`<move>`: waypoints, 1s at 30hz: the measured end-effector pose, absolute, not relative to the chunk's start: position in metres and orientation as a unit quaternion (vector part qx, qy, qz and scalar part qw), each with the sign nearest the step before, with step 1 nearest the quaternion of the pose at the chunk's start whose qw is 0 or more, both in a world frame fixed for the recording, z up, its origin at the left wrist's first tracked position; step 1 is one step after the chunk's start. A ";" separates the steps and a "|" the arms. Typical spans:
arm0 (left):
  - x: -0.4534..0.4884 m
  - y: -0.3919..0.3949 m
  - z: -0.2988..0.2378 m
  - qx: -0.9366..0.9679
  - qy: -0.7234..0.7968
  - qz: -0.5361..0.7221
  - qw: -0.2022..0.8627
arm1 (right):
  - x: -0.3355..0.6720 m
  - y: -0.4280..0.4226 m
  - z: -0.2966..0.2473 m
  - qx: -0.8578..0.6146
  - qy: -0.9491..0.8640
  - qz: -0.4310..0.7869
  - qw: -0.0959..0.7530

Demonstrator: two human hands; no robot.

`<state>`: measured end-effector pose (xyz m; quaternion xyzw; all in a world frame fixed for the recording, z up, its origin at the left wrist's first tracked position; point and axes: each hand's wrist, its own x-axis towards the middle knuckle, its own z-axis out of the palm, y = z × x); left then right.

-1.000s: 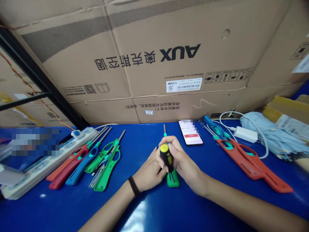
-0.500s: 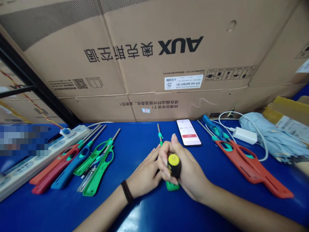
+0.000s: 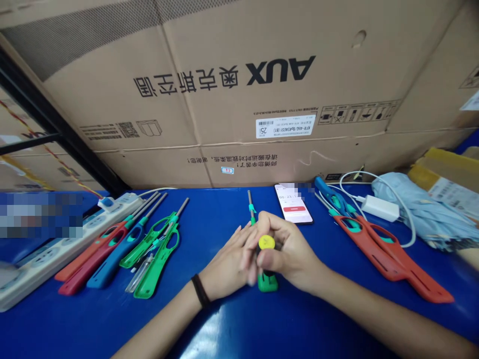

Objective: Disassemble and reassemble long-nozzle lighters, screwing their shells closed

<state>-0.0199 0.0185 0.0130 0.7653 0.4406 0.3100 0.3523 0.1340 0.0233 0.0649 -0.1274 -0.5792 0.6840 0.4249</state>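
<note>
A green gas lighter [image 3: 268, 283] with a metal nozzle lies on the blue table, pointing away from me; the hands hide its middle. My left hand [image 3: 229, 267], a black band at its wrist, is closed on the lighter from the left, fingers over its body. My right hand [image 3: 290, 244] is closed around a screwdriver [image 3: 266, 243] with a yellow-topped black handle. The tool stands nearly upright over the lighter, and its tip is out of sight. Left of the hands lies an opened green lighter [image 3: 159, 259], its shell halves apart and a clear tank [image 3: 140, 275] between them.
Red and blue lighters [image 3: 112, 264] lie beside a white power strip [image 3: 86, 237] at left. Orange lighters [image 3: 385, 247] lie at right. A phone [image 3: 294, 203] with a running timer, a white charger [image 3: 380, 208] and a light-blue bundle [image 3: 426, 212] sit farther back. A large cardboard sheet [image 3: 209, 114] stands behind.
The fingers of my right hand have shifted on the screwdriver handle: the thumb, stretched forward before, now bends across its near side. My left hand stays at the lighter. The view has moved slightly.
</note>
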 end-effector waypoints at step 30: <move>-0.020 0.018 0.014 0.876 0.425 0.161 0.165 | 0.161 0.020 0.114 -0.419 -0.888 -0.085 0.169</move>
